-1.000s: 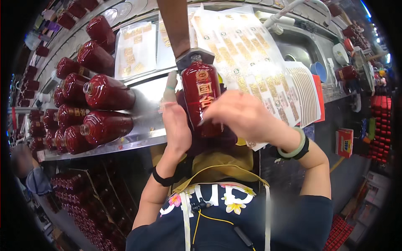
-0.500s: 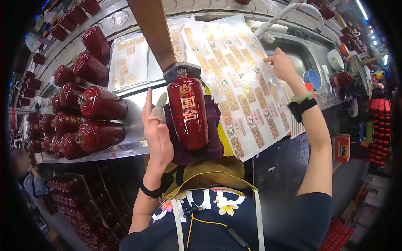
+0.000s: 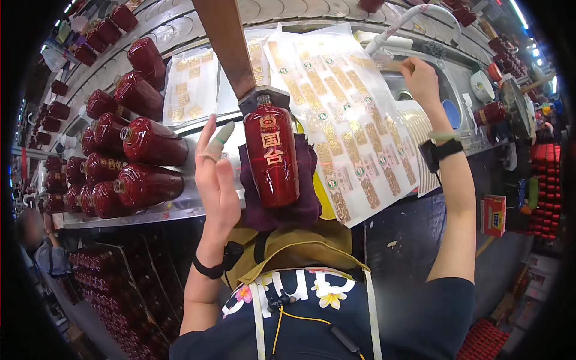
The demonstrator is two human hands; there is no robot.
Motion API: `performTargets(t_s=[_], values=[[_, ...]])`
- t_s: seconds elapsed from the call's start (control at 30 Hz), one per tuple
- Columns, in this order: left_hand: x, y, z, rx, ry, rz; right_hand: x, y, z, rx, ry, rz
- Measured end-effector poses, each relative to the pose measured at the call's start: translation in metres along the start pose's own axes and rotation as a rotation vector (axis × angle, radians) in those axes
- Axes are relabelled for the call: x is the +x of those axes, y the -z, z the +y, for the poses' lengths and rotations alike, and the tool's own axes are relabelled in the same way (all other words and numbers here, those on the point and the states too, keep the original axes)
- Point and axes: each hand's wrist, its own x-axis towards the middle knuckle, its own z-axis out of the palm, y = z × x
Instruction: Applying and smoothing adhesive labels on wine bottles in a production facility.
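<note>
A dark red glass bottle (image 3: 273, 168) with gold characters lies on a folded purple cloth (image 3: 309, 210), its neck against a dark holder (image 3: 264, 96) under a brown post. My left hand (image 3: 217, 186) stands beside the bottle with fingers stretched, a pale finger cot on one of them, holding nothing. My right hand (image 3: 422, 83) is raised over the sink's near edge, thumb and fingers pinched on a thin, blurred decal strip (image 3: 391, 65). Left of that hand, large white sheets (image 3: 360, 168) carry rows of gold decals with small green round marks.
Several red bottles (image 3: 153, 141) crowd the left of the metal bench. A smaller decal sheet (image 3: 191, 84) lies behind them. At right are a steel sink with a white tap (image 3: 423, 10) and a blue cup (image 3: 451, 113). A slatted conveyor (image 3: 288, 13) runs along the back.
My right hand has moved slightly right and away from the sheets with the decal strip. My left hand has shifted a little left, away from the bottle.
</note>
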Motion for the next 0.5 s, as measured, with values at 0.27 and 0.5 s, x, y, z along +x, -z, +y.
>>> performTargets(t_s=[0.27, 0.5], values=[[0.060, -0.042, 0.063, -0.202, -0.195, -0.116, -0.046, 0.116, -0.194, 0.055, 0.815, 0.058], [0.046, -0.036, 0.059, -0.313, -0.132, -0.013, -0.083, 0.112, -0.236, 0.580, 0.524, -0.169]])
